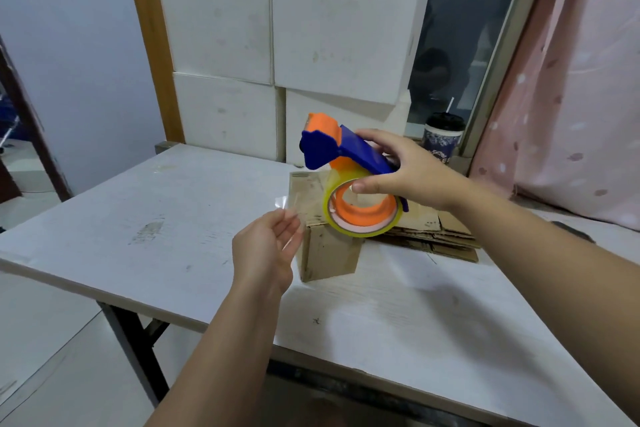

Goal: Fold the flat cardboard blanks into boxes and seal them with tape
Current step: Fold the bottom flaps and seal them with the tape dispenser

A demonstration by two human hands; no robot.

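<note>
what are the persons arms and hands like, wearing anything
Nothing is worn. The left forearm and right forearm are bare right to the picture's edge, with no sleeves in view. The left hand and right hand have no gloves, and no ring, watch or bracelet shows on the fingers or wrists.

Single head view: high, near, facing forward-down over worktop [145, 204] toward far stacked white boxes [277, 28], hands [266, 246] close below.
</note>
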